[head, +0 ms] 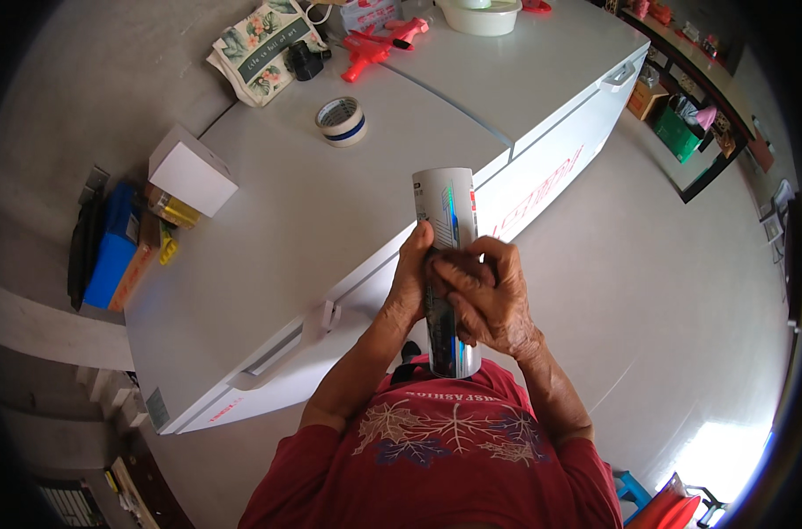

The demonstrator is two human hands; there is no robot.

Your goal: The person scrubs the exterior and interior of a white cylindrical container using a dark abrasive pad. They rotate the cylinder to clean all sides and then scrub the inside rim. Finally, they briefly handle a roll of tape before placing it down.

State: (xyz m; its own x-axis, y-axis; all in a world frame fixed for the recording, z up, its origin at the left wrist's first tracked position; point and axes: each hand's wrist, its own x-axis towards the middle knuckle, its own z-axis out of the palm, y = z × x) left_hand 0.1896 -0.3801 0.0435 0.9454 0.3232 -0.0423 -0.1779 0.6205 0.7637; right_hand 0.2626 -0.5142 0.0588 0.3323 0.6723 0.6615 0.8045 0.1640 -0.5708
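Observation:
A silver-white cylindrical tube (444,198) with dark and shiny printed bands stands lengthwise before my body, its lower end close to my red T-shirt. My left hand (411,268) is wrapped around its left side, thumb pointing up along the tube. Over the tube's middle lies my right hand (497,291), with bent fingers touching the printed face. The fingertips of the right hand are blurred, so whether they grip or only press cannot be told. Most of the left fingers are hidden behind the tube.
A white chest freezer (275,218) fills the left and upper area. On it are a masking tape roll (341,122), a white box (192,170), a blue box (113,248), a printed cloth bag (262,53), red plastic toy-like pieces (374,49) and a white basin (479,20).

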